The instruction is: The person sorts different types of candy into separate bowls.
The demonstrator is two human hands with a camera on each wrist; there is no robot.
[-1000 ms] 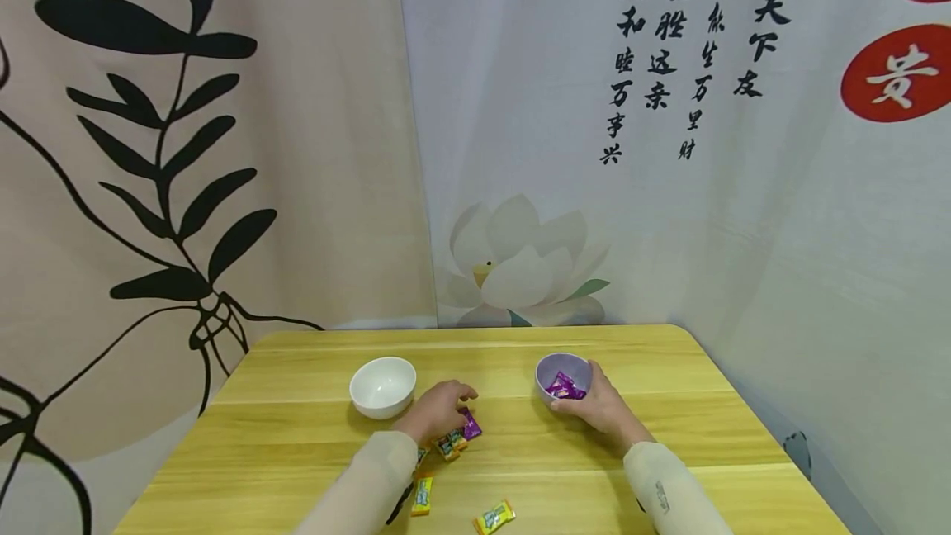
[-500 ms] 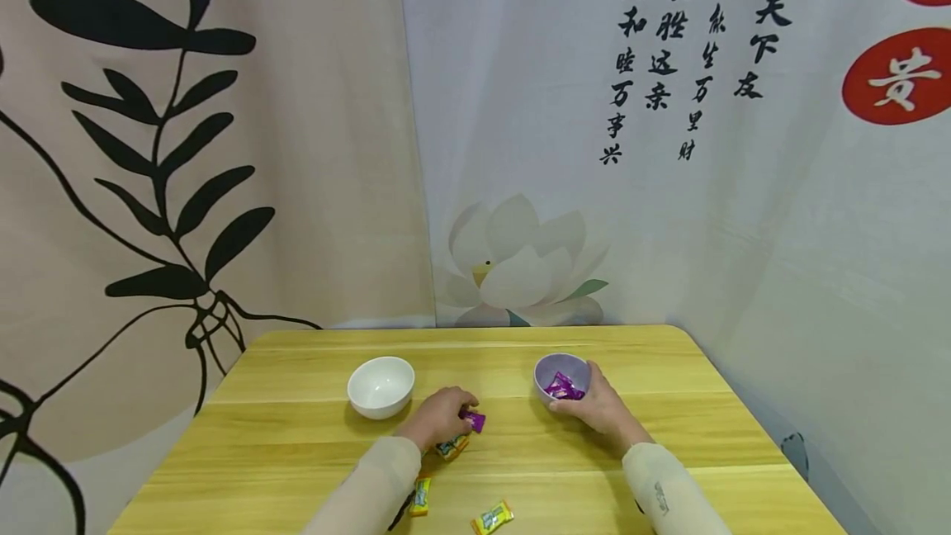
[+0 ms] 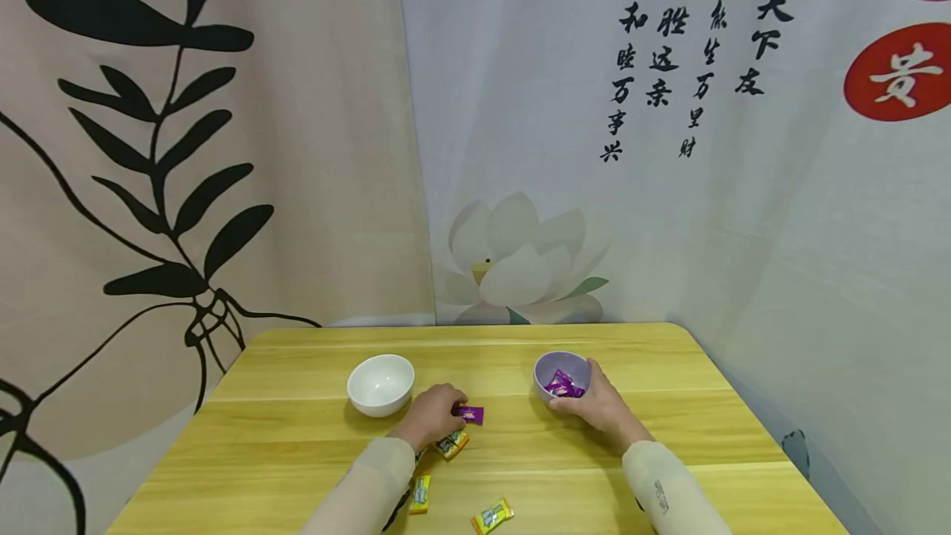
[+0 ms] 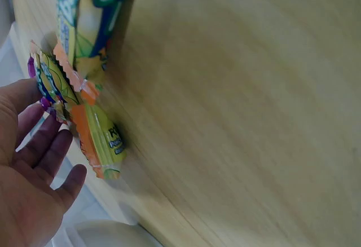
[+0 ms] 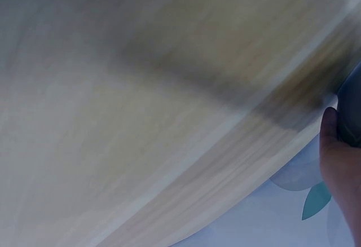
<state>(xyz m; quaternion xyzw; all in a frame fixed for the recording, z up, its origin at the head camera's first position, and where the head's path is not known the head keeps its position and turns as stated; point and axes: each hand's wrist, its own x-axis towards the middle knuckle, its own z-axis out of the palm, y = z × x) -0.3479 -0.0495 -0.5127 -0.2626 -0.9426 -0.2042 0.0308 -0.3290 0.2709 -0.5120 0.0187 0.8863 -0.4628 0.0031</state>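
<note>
My left hand (image 3: 434, 415) pinches a purple-wrapped candy (image 3: 470, 414) between thumb and fingers, right of the white bowl. Close under that hand lie orange-yellow candies (image 3: 451, 443); in the left wrist view wrapped candies (image 4: 102, 140) lie beside the fingers of the left hand (image 4: 34, 162), and the pinched one is mostly hidden. My right hand (image 3: 600, 409) grips the right side of a purple bowl (image 3: 543, 370), which holds purple candies (image 3: 563, 385). The right wrist view shows the right hand (image 5: 341, 171) against the dark side of the bowl (image 5: 351, 103).
The white bowl (image 3: 380, 385) stands at the left on the wooden table (image 3: 631, 345). Nearer the front edge lie two yellow candies, one (image 3: 420, 494) beside the left sleeve and another (image 3: 492, 516) to its right. A printed curtain (image 3: 342, 147) hangs behind the table.
My left hand has closed on the purple candy, which has turned and shifted slightly toward the back of the table. The right hand stays on the purple bowl.
</note>
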